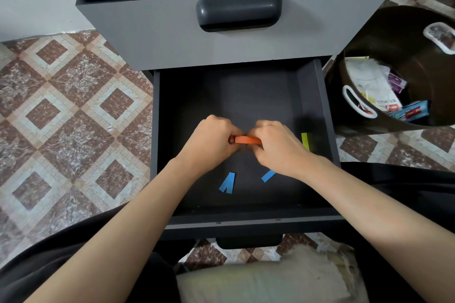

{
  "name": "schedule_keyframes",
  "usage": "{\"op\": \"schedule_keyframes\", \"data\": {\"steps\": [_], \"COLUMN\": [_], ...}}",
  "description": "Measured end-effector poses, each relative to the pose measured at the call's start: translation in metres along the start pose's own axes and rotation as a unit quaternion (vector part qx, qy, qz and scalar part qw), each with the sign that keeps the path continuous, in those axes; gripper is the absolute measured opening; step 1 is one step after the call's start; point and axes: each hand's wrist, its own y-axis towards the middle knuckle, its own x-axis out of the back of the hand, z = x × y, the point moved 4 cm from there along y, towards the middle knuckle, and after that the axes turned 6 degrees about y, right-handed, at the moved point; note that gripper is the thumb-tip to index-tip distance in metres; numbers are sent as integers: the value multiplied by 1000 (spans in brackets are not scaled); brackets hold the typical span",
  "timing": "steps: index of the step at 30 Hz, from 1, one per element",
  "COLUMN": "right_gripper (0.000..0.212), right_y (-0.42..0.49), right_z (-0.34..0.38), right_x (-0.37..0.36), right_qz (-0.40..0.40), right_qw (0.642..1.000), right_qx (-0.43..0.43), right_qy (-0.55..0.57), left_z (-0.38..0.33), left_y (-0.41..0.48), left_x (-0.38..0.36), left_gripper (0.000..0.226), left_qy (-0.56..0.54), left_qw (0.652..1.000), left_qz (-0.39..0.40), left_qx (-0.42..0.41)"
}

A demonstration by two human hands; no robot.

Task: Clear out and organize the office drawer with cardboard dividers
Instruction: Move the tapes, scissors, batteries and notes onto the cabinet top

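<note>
Left hand [211, 140] and right hand [275, 145] pinch orange strips [247, 140] mid-drawer [327, 106] — walls well apart.

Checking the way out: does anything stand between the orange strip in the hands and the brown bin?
Only the drawer's right wall stands between them. The left hand and right hand hold the orange strip over the drawer floor; lifted above that wall, its way to the bin looks free.
</note>
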Motion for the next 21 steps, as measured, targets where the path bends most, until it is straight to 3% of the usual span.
{"op": "schedule_keyframes", "data": {"steps": [11, 17, 21], "right_gripper": [24, 42, 28], "right_y": [1, 0, -2], "right_z": [1, -13, -4], "right_x": [-1, 4, -3], "right_qz": [2, 16, 36], "right_qw": [1000, 992, 993], "right_qx": [-3, -75, -62], "right_qy": [-24, -97, -97], "left_z": [2, 12, 7], "left_y": [0, 0, -1], "left_x": [-7, -2, -6], "left_gripper": [23, 20, 22], "left_qy": [88, 135, 133], "left_qw": [995, 987, 987], "left_qz": [38, 34, 42], "left_qx": [29, 81, 82]}}
